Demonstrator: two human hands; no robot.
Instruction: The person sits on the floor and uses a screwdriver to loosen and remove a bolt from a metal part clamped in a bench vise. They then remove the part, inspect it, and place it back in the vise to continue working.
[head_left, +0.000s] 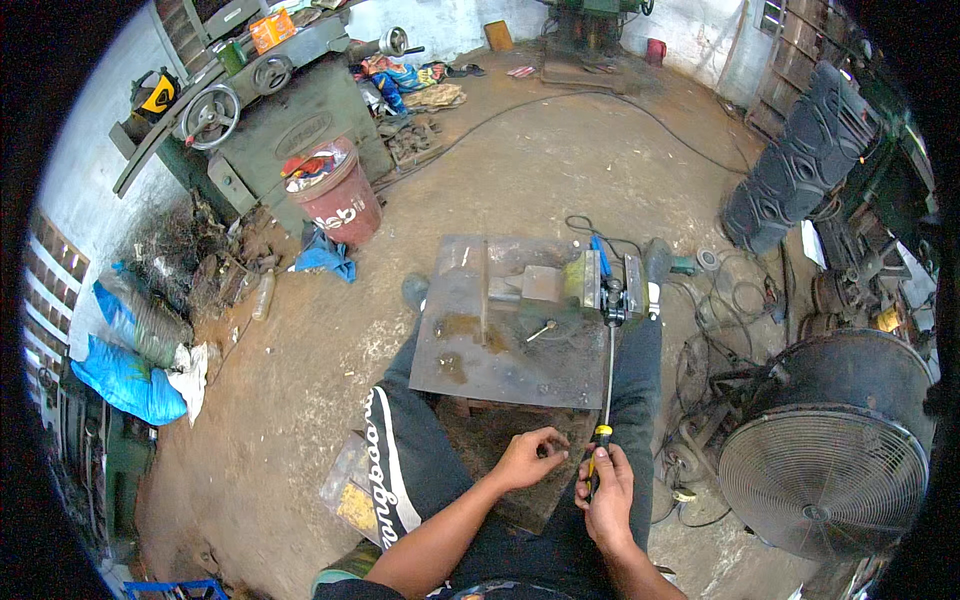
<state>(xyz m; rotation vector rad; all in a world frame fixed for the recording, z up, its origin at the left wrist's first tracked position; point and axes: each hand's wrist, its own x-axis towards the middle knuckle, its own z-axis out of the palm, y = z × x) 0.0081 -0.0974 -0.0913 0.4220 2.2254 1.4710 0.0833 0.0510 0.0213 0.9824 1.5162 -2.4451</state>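
My right hand point(608, 492) is wrapped round the yellow-and-black handle of a long screwdriver point(609, 385). Its shaft runs away from me to a dark metal part point(613, 300) at the right end of a bench vise point(545, 284); the tip's exact contact cannot be made out. To the left of the handle, my left hand point(530, 460) has its fingers curled in, thumb near the forefinger. Anything small between them is hidden. Blue handles point(600, 254) of a tool stick up behind the dark part. A small bolt-like piece point(541, 330) lies on the steel plate point(445, 345) beneath the vise.
My legs flank the plate. A large round fan point(822, 485) stands close on the right, with cables point(715, 300) along the floor. Further left are a red bucket point(345, 205) of rags, a grey-green machine point(300, 150) with handwheels, and a blue sack point(125, 380).
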